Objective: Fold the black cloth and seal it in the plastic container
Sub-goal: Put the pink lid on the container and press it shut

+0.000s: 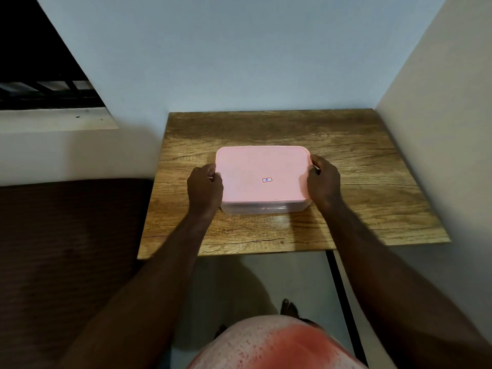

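A clear plastic container (pixel 266 208) stands on the middle of the wooden table (pixel 359 182), and a pink lid (pixel 262 174) with a small sticker covers its top. My left hand (pixel 204 189) grips the left edge of the lid and container. On the opposite side my right hand (pixel 323 179) grips the right edge, fingers curled over the lid's far right corner. No black cloth shows; the lid hides whatever is inside, and the clear front wall shows nothing dark.
The table stands in a corner, with a pale wall behind and another wall (pixel 439 129) close on its right. A brown mattress (pixel 66 249) lies to the left, below table height. A window ledge (pixel 53 121) is at the back left.
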A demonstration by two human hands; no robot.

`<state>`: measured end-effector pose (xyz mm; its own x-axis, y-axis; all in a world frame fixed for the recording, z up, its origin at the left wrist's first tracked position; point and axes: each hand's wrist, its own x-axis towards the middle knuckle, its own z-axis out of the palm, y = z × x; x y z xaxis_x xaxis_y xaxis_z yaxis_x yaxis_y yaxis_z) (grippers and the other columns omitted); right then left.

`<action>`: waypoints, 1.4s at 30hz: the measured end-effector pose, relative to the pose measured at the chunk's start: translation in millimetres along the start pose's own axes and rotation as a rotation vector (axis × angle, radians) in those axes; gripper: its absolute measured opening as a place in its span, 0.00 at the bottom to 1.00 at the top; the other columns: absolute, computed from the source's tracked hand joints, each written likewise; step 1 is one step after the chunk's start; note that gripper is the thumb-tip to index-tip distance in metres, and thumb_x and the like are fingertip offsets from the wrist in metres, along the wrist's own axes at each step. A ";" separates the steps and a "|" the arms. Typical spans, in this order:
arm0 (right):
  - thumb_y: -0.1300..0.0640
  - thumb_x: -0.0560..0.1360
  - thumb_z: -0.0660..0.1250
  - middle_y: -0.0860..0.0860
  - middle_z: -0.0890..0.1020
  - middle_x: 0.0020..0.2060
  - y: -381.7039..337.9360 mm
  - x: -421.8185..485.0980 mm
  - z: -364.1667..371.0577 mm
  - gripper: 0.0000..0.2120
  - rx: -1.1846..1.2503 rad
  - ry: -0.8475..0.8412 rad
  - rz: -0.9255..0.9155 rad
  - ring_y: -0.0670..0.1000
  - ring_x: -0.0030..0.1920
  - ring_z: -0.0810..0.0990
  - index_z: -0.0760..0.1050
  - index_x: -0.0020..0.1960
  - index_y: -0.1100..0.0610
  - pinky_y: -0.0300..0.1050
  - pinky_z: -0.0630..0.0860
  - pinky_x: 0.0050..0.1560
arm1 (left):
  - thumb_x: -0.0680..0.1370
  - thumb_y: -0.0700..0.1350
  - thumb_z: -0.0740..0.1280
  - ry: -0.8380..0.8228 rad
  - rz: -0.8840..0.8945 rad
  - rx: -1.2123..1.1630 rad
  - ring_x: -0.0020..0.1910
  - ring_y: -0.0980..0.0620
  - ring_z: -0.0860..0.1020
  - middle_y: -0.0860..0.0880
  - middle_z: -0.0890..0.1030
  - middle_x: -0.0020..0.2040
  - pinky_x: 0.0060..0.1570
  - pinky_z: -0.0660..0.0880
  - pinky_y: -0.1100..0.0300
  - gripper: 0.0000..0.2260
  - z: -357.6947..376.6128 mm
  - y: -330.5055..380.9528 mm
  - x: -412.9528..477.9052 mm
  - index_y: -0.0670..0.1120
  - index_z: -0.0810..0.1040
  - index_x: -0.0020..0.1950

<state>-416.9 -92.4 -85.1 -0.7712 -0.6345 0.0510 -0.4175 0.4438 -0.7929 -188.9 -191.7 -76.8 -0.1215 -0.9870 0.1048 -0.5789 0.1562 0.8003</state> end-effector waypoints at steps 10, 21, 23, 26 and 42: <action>0.57 0.83 0.58 0.53 0.77 0.66 6.3 -4.5 6.2 0.17 0.024 0.056 0.046 0.53 0.66 0.75 0.71 0.71 0.56 0.49 0.72 0.63 | 0.79 0.47 0.65 -0.090 -0.175 -0.170 0.47 0.49 0.79 0.45 0.82 0.49 0.43 0.71 0.59 0.12 0.7 -9.5 -1.8 0.41 0.81 0.54; 0.54 0.79 0.65 0.51 0.81 0.43 -41.7 -33.9 -10.4 0.06 0.162 0.294 -0.085 0.46 0.43 0.78 0.77 0.50 0.58 0.46 0.79 0.45 | 0.74 0.54 0.72 -0.251 -0.402 -0.366 0.38 0.50 0.82 0.45 0.83 0.44 0.34 0.79 0.57 0.14 -17.4 -21.6 -20.0 0.44 0.78 0.49; 0.52 0.79 0.66 0.53 0.80 0.34 -49.3 -77.4 2.5 0.14 0.375 0.168 0.027 0.47 0.33 0.77 0.77 0.40 0.61 0.43 0.74 0.36 | 0.73 0.55 0.72 -0.332 -0.433 -0.392 0.34 0.50 0.80 0.45 0.83 0.38 0.34 0.79 0.57 0.17 -23.4 -24.5 -26.5 0.42 0.80 0.48; 0.48 0.76 0.70 0.55 0.80 0.29 -52.5 -132.4 33.0 0.19 0.552 -0.249 0.321 0.51 0.28 0.76 0.80 0.38 0.63 0.43 0.72 0.32 | 0.75 0.55 0.71 -0.433 -0.463 -0.431 0.31 0.51 0.79 0.46 0.80 0.33 0.35 0.79 0.57 0.16 -30.2 -24.1 -33.6 0.41 0.80 0.43; 0.51 0.78 0.66 0.54 0.78 0.27 -64.4 -153.6 72.7 0.19 0.679 -0.318 0.447 0.47 0.24 0.73 0.81 0.42 0.68 0.37 0.69 0.26 | 0.79 0.51 0.66 -0.487 -0.387 -0.442 0.28 0.51 0.76 0.47 0.78 0.28 0.32 0.75 0.57 0.15 -26.0 -19.7 -43.8 0.41 0.78 0.39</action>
<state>-236.6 -69.5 -86.1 -0.5814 -0.6823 -0.4432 0.3473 0.2845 -0.8935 -151.2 -152.4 -81.8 -0.3773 -0.8246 -0.4215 -0.2882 -0.3280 0.8996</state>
